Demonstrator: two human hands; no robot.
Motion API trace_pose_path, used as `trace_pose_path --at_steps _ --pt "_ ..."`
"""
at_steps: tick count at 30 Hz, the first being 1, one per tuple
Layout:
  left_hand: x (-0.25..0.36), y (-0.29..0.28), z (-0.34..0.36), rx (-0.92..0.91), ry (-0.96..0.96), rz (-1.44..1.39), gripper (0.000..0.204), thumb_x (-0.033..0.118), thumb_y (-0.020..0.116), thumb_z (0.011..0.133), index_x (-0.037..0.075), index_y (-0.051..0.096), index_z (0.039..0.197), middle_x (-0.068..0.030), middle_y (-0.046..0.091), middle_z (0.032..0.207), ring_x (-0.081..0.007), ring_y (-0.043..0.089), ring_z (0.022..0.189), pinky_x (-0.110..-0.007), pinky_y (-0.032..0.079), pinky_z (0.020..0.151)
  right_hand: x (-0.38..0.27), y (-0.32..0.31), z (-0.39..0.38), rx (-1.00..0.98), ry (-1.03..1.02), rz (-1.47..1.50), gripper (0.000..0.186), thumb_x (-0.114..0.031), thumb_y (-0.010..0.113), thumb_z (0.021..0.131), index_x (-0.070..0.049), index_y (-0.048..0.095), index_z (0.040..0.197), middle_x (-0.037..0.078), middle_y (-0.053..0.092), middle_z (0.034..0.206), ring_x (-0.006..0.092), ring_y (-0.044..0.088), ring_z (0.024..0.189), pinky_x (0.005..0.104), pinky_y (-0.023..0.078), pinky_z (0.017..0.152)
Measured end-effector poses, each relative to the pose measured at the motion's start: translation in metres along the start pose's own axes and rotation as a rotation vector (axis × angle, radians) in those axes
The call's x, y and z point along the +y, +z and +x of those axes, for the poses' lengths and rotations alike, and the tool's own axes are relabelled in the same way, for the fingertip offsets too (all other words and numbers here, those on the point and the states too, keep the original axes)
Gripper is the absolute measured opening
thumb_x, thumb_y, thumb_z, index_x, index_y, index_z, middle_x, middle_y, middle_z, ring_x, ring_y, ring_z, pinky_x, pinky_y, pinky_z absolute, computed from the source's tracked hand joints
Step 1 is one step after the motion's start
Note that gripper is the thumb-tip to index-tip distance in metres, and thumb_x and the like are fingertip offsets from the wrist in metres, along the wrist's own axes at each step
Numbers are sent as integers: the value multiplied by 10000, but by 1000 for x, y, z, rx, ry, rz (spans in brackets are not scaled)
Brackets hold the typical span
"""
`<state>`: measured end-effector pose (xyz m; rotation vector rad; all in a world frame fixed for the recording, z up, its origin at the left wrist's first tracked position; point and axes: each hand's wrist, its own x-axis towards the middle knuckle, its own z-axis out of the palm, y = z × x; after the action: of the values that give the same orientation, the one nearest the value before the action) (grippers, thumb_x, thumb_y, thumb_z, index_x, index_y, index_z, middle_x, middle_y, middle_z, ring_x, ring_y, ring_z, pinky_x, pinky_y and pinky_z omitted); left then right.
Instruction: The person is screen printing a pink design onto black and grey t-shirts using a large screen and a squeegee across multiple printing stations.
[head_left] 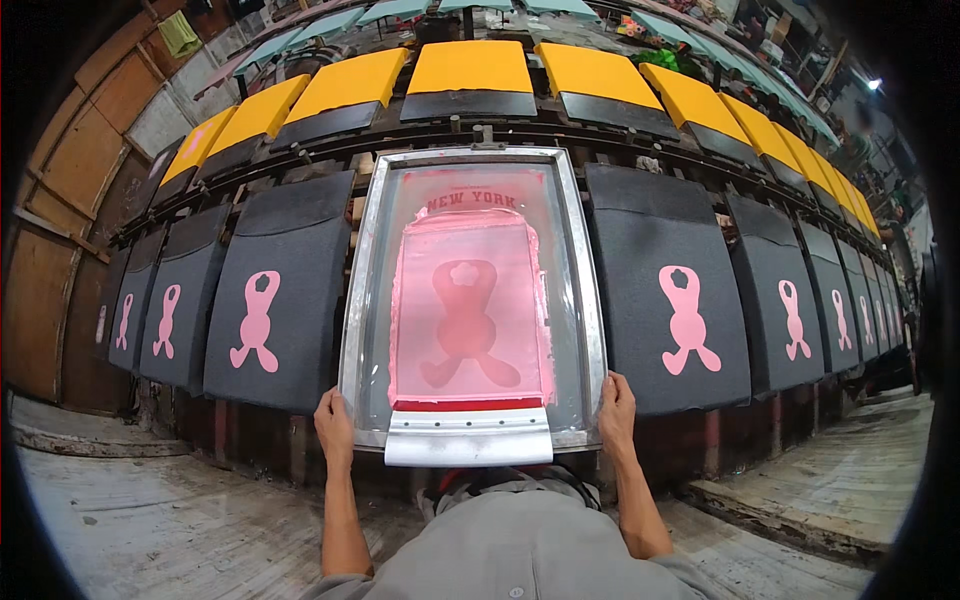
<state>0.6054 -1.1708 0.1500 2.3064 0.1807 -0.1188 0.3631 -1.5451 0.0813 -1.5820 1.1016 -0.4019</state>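
A screen printing frame [584, 300] with a silver metal rim lies in front of me, over a spot in the row of dark fabric panels. My left hand [334, 428] grips its lower left side, and my right hand [617, 408] grips the lower right side, fingers wrapped round the rim. Pink ink [410, 300] covers the middle of the mesh, where a darker pink rabbit-like shape and some lettering show. At the near end of the mesh a squeegee [468, 437] with a metal holder and a red blade rests across the frame's near edge, touched by neither hand.
Dark fabric panels with pink printed figures stand to the left [275, 300] and right [668, 280]. Behind a metal rail, yellow panels [470, 68] form a second row. A raised wooden ledge [790, 520] crosses the floor at right. Wooden boards [60, 260] line the left wall.
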Motion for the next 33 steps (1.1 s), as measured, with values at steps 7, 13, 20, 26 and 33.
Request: trace_pose_path --at_steps 7,13,20,26,33 --pt "-14 -6 31 -34 -5 27 395 243 485 1000 -51 648 1207 -174 697 1089 -237 632 1020 -329 465 913 -16 9 0 -81 96 15 281 -225 510 1020 2 596 1162 99 654 901 164 570 827 327 471 761" --pt "-13 -4 34 -74 -48 -8 392 248 491 1008 -51 642 1212 -145 686 1085 -208 614 1009 -323 463 897 -9 14 4 -53 103 -7 280 -217 534 1008 10 585 1164 88 655 895 158 567 810 330 473 747" --pt "-31 6 39 -122 -33 -12 395 250 496 1006 -35 607 1256 -187 642 1151 -284 593 1062 -369 445 936 -19 12 4 0 -54 -232 296 -212 589 968 -15 602 1188 168 647 996 283 617 942 390 480 826" --pt "53 -27 -19 -611 682 306 547 196 709 793 54 580 1305 -187 519 1296 -343 477 1241 -463 359 1045 -95 20 -55 -405 -619 -457 550 -159 747 815 -59 555 1321 155 569 1217 324 530 1165 454 434 951" --pt "64 -13 -36 -665 792 470 540 50 695 672 70 637 1209 -120 587 1217 -313 544 1161 -447 413 969 -114 44 -63 -720 -662 -729 591 -3 720 621 -41 597 1197 157 597 1211 349 554 1147 454 435 962"
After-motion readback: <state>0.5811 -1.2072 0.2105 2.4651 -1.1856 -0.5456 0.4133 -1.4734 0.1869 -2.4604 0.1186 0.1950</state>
